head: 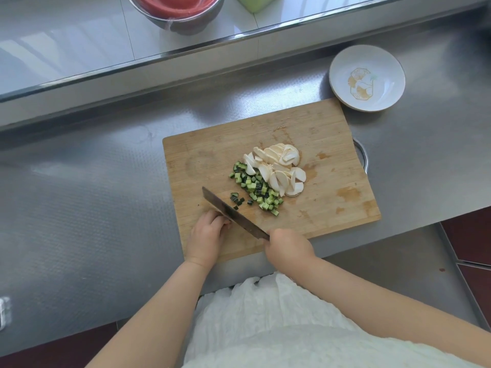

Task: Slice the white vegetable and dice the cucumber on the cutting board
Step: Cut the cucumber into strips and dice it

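The steel counter stretched out under everything, with a raised shelf running along its far side. On that shelf sat a metal bowl holding something red, and beside it a pale green container, cut off by the top edge. My wooden cutting board lay on the counter in front of me, and a small white dish with a gold pattern rested just past its far right corner. I wore white clothing.

My right hand was curled around the handle of the knife, whose blade slanted across the near left part of the board. My left hand rested on the board against the blade's left side, fingers bent at the steel; I could not tell whether they pinched anything.

The white vegetable slices lay fanned near the board's middle. The diced cucumber was heaped touching their left edge, a few cubes scattered near the blade.
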`<state>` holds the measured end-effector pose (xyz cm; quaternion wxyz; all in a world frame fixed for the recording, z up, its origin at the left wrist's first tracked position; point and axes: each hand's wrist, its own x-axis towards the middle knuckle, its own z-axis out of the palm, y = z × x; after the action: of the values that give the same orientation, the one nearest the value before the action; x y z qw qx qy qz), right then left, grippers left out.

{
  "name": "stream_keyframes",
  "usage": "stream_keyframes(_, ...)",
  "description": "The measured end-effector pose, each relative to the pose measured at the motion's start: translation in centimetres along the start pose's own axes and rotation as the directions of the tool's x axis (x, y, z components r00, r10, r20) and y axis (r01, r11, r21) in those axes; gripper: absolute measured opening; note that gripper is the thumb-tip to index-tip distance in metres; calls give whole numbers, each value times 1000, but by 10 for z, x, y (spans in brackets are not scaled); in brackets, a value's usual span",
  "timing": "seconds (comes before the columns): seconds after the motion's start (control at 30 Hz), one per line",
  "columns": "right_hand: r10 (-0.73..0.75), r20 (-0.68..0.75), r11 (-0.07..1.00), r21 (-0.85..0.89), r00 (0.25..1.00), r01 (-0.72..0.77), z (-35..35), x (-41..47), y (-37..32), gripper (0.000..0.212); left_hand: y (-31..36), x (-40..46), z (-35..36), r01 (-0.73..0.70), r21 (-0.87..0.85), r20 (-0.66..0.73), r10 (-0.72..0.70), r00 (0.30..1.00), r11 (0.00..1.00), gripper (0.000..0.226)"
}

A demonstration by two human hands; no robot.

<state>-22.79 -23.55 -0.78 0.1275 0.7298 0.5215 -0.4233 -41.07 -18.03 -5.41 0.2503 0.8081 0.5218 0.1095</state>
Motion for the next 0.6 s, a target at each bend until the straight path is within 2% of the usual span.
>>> stream_keyframes(0.07,-10,-23,998,55,1000,11,-2,0,2,29,-2,-5,1,16,-10,-10,-16,1000,1000,10)
stream_keyframes(0.2,-108,-85,993,-49,991,104,-2,-6,3,29,-8,-18,2,36,-16,-23,-37,999,999,10)
stream_keyframes(0.33,-196,-62,976,-111,979,188,2,-13,2,27,-9,-19,3,70,-29,-19,-70,997,997,9)
stream_keyframes(0.6,-153,-37,968,-206,987,143,8,-13,1,20,-10,-17,4,92,-12,8,-92,996,996,14)
